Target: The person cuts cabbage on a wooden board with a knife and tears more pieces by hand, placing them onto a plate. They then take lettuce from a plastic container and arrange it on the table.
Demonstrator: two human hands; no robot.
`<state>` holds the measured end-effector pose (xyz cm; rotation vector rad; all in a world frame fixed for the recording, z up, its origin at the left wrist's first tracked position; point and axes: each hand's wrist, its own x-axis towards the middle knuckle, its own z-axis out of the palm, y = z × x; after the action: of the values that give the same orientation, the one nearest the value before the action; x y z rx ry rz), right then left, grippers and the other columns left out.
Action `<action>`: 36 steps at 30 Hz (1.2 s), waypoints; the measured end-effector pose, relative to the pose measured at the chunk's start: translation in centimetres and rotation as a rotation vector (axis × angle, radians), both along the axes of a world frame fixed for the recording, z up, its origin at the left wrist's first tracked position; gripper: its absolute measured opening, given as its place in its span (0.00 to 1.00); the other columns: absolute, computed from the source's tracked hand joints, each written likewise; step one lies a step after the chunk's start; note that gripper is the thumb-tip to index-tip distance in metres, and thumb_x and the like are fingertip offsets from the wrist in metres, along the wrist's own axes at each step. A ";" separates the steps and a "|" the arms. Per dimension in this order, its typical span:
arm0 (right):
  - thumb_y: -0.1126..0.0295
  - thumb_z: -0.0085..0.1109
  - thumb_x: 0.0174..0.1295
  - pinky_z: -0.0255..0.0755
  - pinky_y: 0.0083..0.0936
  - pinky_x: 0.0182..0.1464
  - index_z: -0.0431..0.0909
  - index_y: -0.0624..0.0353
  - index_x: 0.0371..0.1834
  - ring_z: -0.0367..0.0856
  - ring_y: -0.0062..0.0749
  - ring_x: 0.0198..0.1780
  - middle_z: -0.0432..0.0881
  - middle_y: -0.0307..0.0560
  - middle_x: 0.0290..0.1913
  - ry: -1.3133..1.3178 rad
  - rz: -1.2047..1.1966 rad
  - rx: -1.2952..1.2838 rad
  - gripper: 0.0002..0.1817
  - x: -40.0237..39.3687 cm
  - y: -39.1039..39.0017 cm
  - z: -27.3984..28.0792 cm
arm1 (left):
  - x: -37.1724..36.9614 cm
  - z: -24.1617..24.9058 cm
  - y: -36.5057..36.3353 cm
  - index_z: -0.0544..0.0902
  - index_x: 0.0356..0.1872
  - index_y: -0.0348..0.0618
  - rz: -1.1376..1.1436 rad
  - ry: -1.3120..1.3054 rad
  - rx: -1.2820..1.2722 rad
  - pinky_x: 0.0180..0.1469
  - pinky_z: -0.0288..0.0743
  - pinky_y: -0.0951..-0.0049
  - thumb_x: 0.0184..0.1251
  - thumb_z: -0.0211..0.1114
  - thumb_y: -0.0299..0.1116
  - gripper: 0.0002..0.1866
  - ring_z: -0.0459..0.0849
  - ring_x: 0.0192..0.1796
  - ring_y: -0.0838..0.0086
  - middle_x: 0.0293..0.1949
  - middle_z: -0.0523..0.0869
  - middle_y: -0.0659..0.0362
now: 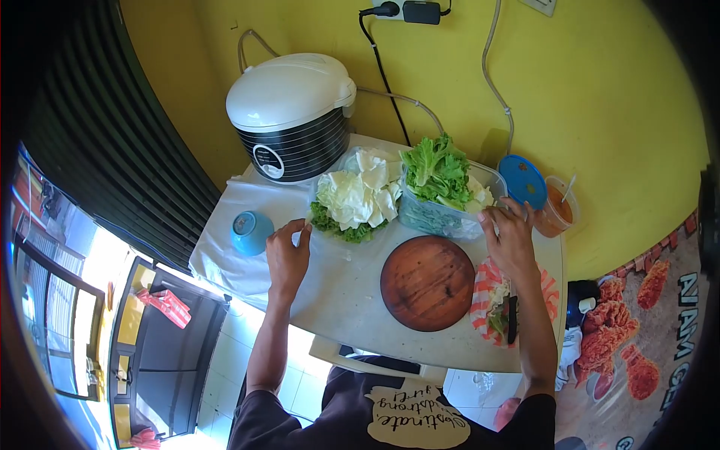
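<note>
My left hand (pixel 288 259) is closed in a pinch at the left edge of the clear plastic (pixel 313 192) around a pile of white cabbage leaves (pixel 358 196) and green lettuce. Fingers of my right hand (pixel 511 238) are bent over the right front corner of a clear plastic container (pixel 435 219), gripping its rim. Leafy lettuce (pixel 436 171) rises above that container, with pale cabbage pieces at its right side. Below my right forearm lies a knife (pixel 513 321) with a dark handle, on a red-and-white striped plastic bag (pixel 484 304) holding vegetable scraps.
A round wooden cutting board (pixel 427 283) lies at the table's front. A light blue cup (pixel 251 232) stands at left, a rice cooker (pixel 291 116) behind it. At the right back are a blue lid (pixel 523 180) and a tub of orange sauce (pixel 555 212), near the yellow wall.
</note>
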<state>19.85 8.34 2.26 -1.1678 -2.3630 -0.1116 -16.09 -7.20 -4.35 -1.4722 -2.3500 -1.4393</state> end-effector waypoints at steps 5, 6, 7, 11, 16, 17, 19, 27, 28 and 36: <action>0.66 0.59 0.69 0.54 0.52 0.70 0.82 0.63 0.50 0.76 0.48 0.61 0.85 0.51 0.51 0.194 0.040 0.130 0.14 -0.1 -1.5 0.2 | 1.5 2.2 -0.9 0.85 0.45 0.33 0.080 -0.113 0.078 0.45 0.80 0.68 0.70 0.68 0.29 0.09 0.91 0.42 0.63 0.42 0.91 0.49; 0.70 0.61 0.66 0.58 0.50 0.68 0.81 0.63 0.52 0.76 0.48 0.60 0.84 0.51 0.52 0.233 0.062 0.195 0.13 -0.3 -2.1 0.5 | 1.8 2.2 -1.0 0.84 0.47 0.32 -0.092 -0.383 0.207 0.45 0.80 0.71 0.71 0.66 0.28 0.10 0.90 0.42 0.68 0.41 0.91 0.51; 0.70 0.61 0.66 0.58 0.50 0.68 0.81 0.63 0.52 0.76 0.48 0.60 0.84 0.51 0.52 0.234 0.065 0.197 0.13 -0.7 -2.9 0.8 | 2.0 2.4 -1.0 0.83 0.48 0.31 -0.270 -0.648 0.337 0.44 0.80 0.74 0.73 0.65 0.27 0.10 0.89 0.41 0.73 0.41 0.91 0.53; 0.79 0.67 0.57 0.70 0.40 0.55 0.82 0.62 0.49 0.81 0.45 0.50 0.83 0.50 0.52 0.432 0.309 0.120 0.15 -2.8 -6.0 1.3 | 5.5 3.5 -0.7 0.81 0.51 0.30 -0.480 -0.982 0.294 0.48 0.82 0.76 0.74 0.64 0.25 0.11 0.87 0.42 0.77 0.41 0.90 0.53; 0.78 0.71 0.53 0.75 0.35 0.47 0.85 0.57 0.48 0.83 0.40 0.45 0.82 0.48 0.53 0.384 0.553 0.164 0.16 -4.7 -7.6 0.1 | 9.3 3.8 0.2 0.81 0.51 0.29 -0.656 -1.034 0.197 0.48 0.81 0.77 0.73 0.64 0.24 0.10 0.87 0.43 0.79 0.41 0.90 0.53; 0.78 0.71 0.52 0.76 0.35 0.47 0.86 0.56 0.48 0.83 0.40 0.46 0.82 0.48 0.53 0.369 0.579 0.166 0.17 -4.8 -7.7 -0.3 | 9.9 3.8 0.4 0.81 0.51 0.30 -0.688 -1.010 0.176 0.48 0.81 0.78 0.73 0.64 0.24 0.10 0.86 0.44 0.79 0.41 0.90 0.53; 0.76 0.72 0.50 0.78 0.36 0.48 0.87 0.52 0.48 0.84 0.40 0.49 0.82 0.48 0.55 0.351 0.624 0.188 0.19 -4.8 -7.6 -0.4 | 10.5 3.8 0.8 0.80 0.52 0.30 -0.742 -0.999 0.118 0.50 0.80 0.79 0.73 0.64 0.23 0.11 0.86 0.45 0.80 0.43 0.90 0.54; 0.83 0.68 0.53 0.81 0.31 0.49 0.85 0.62 0.46 0.86 0.42 0.48 0.86 0.52 0.51 0.538 0.541 0.113 0.15 -2.9 -5.3 -0.6 | 10.7 4.0 1.9 0.77 0.58 0.33 -0.721 -0.882 0.085 0.56 0.79 0.75 0.70 0.66 0.22 0.17 0.85 0.49 0.76 0.47 0.89 0.54; 0.85 0.66 0.55 0.81 0.31 0.49 0.84 0.64 0.45 0.87 0.43 0.48 0.87 0.53 0.49 0.686 0.424 0.058 0.14 -2.4 -4.2 -0.8 | 10.1 3.7 2.2 0.77 0.58 0.33 -0.649 -0.747 0.109 0.56 0.78 0.74 0.69 0.67 0.22 0.18 0.86 0.49 0.75 0.47 0.88 0.54; 0.83 0.61 0.60 0.80 0.31 0.52 0.84 0.66 0.45 0.87 0.44 0.50 0.88 0.51 0.49 0.524 0.075 0.118 0.11 0.4 5.7 -1.2 | 6.1 4.1 2.9 0.84 0.47 0.35 -0.406 -0.407 0.207 0.51 0.76 0.73 0.67 0.68 0.26 0.10 0.85 0.43 0.75 0.41 0.89 0.56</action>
<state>20.24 14.00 1.02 -0.9159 -1.9057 0.0727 -10.03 -4.27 -0.26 -1.8136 -2.0685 -2.1912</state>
